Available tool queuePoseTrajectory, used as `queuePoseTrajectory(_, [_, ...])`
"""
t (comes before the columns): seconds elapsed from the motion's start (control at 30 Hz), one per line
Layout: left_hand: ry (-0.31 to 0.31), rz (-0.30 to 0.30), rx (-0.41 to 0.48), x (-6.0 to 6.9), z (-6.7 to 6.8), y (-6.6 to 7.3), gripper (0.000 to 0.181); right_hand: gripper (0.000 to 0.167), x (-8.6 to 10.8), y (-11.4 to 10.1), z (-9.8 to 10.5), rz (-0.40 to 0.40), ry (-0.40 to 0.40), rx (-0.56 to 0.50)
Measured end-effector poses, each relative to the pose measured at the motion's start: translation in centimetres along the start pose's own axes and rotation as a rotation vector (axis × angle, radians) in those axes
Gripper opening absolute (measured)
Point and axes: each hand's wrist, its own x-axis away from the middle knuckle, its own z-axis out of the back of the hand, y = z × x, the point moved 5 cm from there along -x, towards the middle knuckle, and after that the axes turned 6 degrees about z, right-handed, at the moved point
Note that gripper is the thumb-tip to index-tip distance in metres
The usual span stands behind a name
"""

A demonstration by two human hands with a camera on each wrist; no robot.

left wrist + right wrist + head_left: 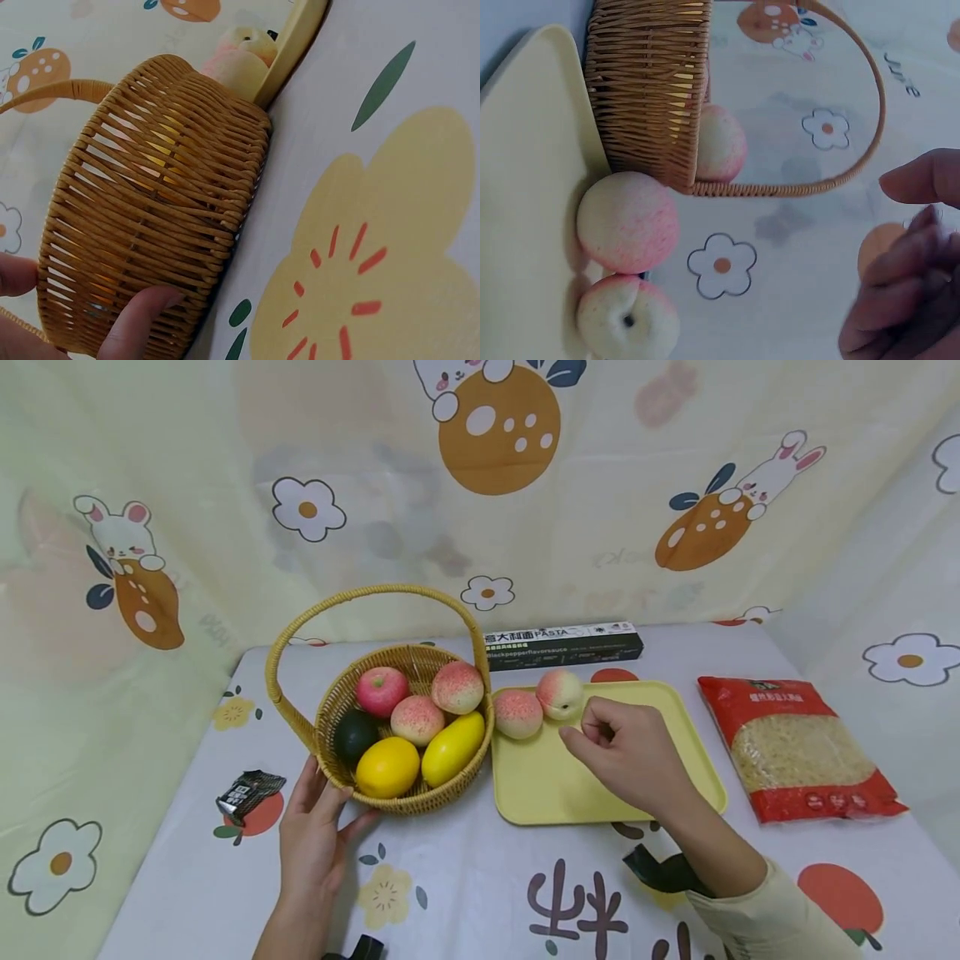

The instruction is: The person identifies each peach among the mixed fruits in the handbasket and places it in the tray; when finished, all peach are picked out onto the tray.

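Observation:
In the head view my left hand (315, 839) touches the lower left side of a wicker basket (431, 802), fingers spread against its outside. The left wrist view has the thumb (139, 322) of that hand on the woven wall (150, 202). The basket holds a red apple (382, 691), two peaches (417, 720), a dark green fruit (356, 737) and two yellow fruits (387, 767). Above a yellow tray (555, 789) hovers my right hand (637, 752), fingers curled and thumb apart, with nothing held. Two more peaches (517, 713) (628, 223) lie side by side at the tray's left end.
Behind the tray lies a long dark pasta box (564, 646). A red bag of pasta (806, 752) is at the right. Left of the basket lies a small black packet (249, 795). A patterned cloth (375, 510) hangs behind the table.

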Motion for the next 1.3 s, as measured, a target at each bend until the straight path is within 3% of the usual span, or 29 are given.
queuePoseTrajectory(0.17, [0.012, 0.007, -0.017, 0.1, 0.0, 0.0, 0.077, 0.012, -2.3, -1.7, -1.4, 0.052, -0.156, 0.045])
queuePoseTrajectory(0.33, [0.011, 0.009, -0.02, 0.1, -0.1, 0.0, 0.077, 0.045, -4.0, -3.3, -2.9, 0.086, -0.274, 0.097])
queuePoseTrajectory(0.6, [0.018, 0.019, -0.028, 0.1, 0.0, -0.1, 0.076, 0.075, -6.4, -5.3, -5.6, 0.138, -0.44, 0.141])
queuePoseTrajectory(0.9, [0.015, 0.003, -0.025, 0.1, -0.1, -0.1, 0.078, 0.081, -9.3, -6.4, -9.1, 0.151, -0.611, 0.235])
queuePoseTrajectory(1.3, [0.006, 0.004, -0.021, 0.0, -0.1, -0.2, 0.079, 0.084, -12.0, -4.9, -14.2, 0.154, -0.709, 0.469])
